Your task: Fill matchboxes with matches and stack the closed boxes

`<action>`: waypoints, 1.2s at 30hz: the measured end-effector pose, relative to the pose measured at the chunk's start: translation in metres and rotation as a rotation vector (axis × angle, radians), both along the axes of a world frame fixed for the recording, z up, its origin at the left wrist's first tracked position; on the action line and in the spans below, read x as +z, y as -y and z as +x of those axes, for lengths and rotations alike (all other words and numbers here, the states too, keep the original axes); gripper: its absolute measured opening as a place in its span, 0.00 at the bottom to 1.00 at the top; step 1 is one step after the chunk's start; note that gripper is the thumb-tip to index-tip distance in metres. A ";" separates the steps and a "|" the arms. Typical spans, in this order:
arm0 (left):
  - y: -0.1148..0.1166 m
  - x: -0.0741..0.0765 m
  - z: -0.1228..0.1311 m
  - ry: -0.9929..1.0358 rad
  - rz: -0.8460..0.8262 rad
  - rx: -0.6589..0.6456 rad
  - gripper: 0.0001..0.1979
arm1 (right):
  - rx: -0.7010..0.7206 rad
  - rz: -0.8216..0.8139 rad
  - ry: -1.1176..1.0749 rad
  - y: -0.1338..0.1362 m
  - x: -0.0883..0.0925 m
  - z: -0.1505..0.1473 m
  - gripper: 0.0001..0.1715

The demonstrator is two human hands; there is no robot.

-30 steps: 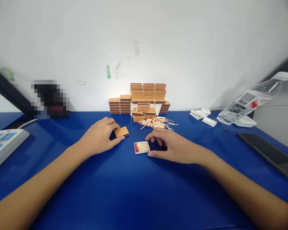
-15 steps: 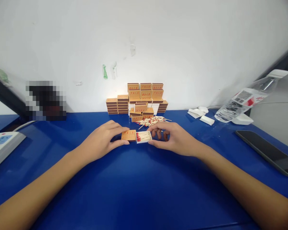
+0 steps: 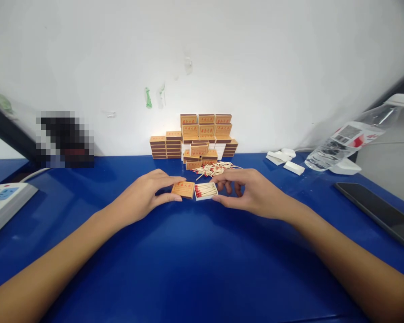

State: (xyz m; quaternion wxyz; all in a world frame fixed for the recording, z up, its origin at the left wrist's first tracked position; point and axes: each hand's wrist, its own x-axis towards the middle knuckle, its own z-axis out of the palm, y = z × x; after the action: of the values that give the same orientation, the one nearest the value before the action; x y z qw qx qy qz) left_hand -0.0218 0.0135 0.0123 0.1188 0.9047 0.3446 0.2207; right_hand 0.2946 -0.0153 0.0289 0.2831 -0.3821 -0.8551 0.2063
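Observation:
My left hand (image 3: 144, 197) pinches an orange matchbox sleeve (image 3: 183, 189) between thumb and fingers, just above the blue table (image 3: 188, 264). My right hand (image 3: 252, 193) grips a white inner tray (image 3: 205, 190) filled with red-tipped matches. The tray's left end meets the sleeve's open end. Behind them lies a loose heap of matches (image 3: 215, 169), and stacks of orange matchboxes (image 3: 202, 137) stand against the white wall.
A white power strip (image 3: 3, 204) lies at the left edge. At the right are a black phone (image 3: 380, 215), a tilted plastic water bottle (image 3: 350, 141) and small white trays (image 3: 284, 161). A blurred dark object (image 3: 65, 139) sits at the back left.
My left hand carried the sleeve to the right and my right hand picked up the tray from the table. The two parts came together end to end at the middle.

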 end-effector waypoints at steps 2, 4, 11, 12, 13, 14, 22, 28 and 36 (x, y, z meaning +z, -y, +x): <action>0.001 0.000 0.001 0.000 -0.014 0.006 0.26 | -0.016 0.006 -0.004 0.001 -0.001 -0.001 0.12; 0.003 0.001 0.003 0.007 -0.023 0.004 0.25 | -0.031 0.004 -0.008 0.001 -0.002 -0.003 0.11; 0.003 0.004 0.005 0.091 -0.091 0.023 0.24 | -0.049 0.013 -0.026 0.003 -0.001 -0.005 0.08; 0.003 0.005 0.005 0.107 -0.106 0.021 0.23 | -0.057 0.005 -0.027 0.003 0.000 -0.006 0.08; 0.003 0.006 0.005 0.122 -0.119 0.022 0.23 | -0.064 -0.005 -0.028 0.004 0.001 -0.007 0.07; 0.003 0.007 0.006 0.135 -0.130 0.024 0.23 | -0.070 -0.014 -0.029 0.004 0.002 -0.007 0.07; 0.007 0.012 0.011 0.251 -0.253 0.064 0.22 | -0.114 -0.030 -0.061 0.010 0.004 -0.011 0.08; 0.011 0.010 0.013 0.291 -0.260 0.166 0.26 | -0.154 0.021 -0.027 0.012 0.002 -0.013 0.08; 0.011 0.015 0.014 0.313 -0.345 0.141 0.24 | -0.168 0.098 -0.004 0.016 0.008 -0.012 0.08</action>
State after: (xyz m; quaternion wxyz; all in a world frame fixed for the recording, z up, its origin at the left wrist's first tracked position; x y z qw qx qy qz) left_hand -0.0076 0.0026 0.0277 0.3079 0.7994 0.4172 0.3035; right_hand 0.2826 -0.0311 0.0367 0.3196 -0.4380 -0.8284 0.1407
